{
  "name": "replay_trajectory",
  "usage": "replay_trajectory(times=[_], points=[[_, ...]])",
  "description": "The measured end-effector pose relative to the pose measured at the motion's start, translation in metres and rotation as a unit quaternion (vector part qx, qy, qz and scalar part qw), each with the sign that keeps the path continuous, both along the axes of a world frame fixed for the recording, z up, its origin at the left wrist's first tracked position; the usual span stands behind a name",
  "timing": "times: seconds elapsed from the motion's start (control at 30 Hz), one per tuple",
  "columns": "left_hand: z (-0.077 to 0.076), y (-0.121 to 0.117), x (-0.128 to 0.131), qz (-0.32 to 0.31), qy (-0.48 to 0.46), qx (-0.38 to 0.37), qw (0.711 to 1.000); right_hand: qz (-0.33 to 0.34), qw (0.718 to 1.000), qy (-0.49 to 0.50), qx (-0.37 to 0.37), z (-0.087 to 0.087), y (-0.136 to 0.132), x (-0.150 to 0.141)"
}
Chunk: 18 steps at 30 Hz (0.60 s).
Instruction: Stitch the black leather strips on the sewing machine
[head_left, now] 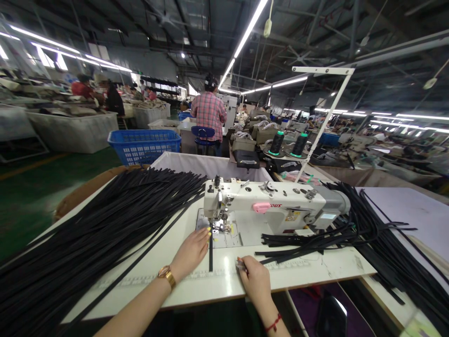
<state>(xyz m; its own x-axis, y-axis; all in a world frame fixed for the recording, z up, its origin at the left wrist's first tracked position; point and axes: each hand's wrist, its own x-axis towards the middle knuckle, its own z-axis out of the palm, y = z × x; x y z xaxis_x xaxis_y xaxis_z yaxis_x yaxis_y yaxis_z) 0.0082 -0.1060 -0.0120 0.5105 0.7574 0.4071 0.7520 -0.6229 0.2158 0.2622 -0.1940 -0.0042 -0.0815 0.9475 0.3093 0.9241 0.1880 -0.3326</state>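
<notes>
A short black strap (211,250) runs from under the presser foot of the white sewing machine (266,201) toward the table's front edge. My left hand (192,248) lies flat on the machine bed, fingers stretched out, with the fingertips at the strap's left side near the needle. Closed near the table's front, my right hand (256,278) grips a small shiny metal tool (241,265), perhaps thread snips, partly hidden by the fingers. Just beyond that hand, several black straps (298,245) extend across the table under the machine's arm.
A large pile of black straps (115,215) covers the left of the table; more straps (375,252) hang at the right. A measuring scale (189,276) runs along the front. Behind stand two thread cones (277,143), a blue basket (143,145) and a seated person (209,112).
</notes>
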Motion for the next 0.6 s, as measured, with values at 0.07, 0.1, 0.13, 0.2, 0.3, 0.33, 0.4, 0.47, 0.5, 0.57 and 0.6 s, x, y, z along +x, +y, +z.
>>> replay_trajectory(times=[0.07, 0.1, 0.13, 0.2, 0.3, 0.33, 0.4, 0.47, 0.5, 0.57, 0.6], points=[[-0.0008, 0.0008, 0.0001, 0.000, 0.005, 0.005, 1.000, 0.001, 1.000, -0.002, 0.001, -0.0009, 0.0009, 0.0001], [-0.0007, 0.0009, 0.0001, 0.000, 0.007, 0.005, 1.000, 0.001, 1.000, -0.003, 0.000, -0.0011, 0.0013, 0.0000], [-0.0002, 0.0008, 0.0003, 0.000, 0.009, 0.003, 1.000, 0.001, 1.000, -0.004, 0.000, -0.0011, 0.0015, -0.0001], [0.0016, 0.0001, 0.0006, 0.002, 0.010, -0.004, 1.000, 0.002, 1.000, -0.005, -0.002, -0.0009, 0.0015, -0.0002], [0.0045, -0.0010, 0.0011, 0.006, 0.014, -0.016, 1.000, 0.003, 1.000, -0.006, -0.006, -0.0011, 0.0007, -0.0001], [0.0049, -0.0012, 0.0012, 0.007, 0.017, -0.019, 1.000, 0.003, 1.000, -0.006, -0.006, -0.0015, 0.0006, -0.0001], [0.0045, -0.0009, 0.0010, 0.007, 0.023, -0.025, 0.999, 0.002, 1.000, -0.007, -0.005, -0.0026, 0.0008, 0.0000], [0.0031, -0.0003, 0.0007, 0.007, 0.025, -0.027, 0.999, 0.000, 1.000, -0.006, -0.001, -0.0035, 0.0014, -0.0001], [0.0023, 0.0001, 0.0006, 0.008, 0.026, -0.027, 0.999, 0.000, 1.000, -0.006, 0.000, -0.0037, 0.0016, -0.0002], [0.0009, 0.0007, 0.0004, 0.008, 0.026, -0.024, 0.999, 0.002, 1.000, -0.003, -0.001, -0.0039, 0.0018, -0.0002], [0.0005, 0.0008, 0.0003, 0.008, 0.026, -0.022, 0.999, 0.003, 1.000, -0.002, -0.001, -0.0039, 0.0016, -0.0001]])
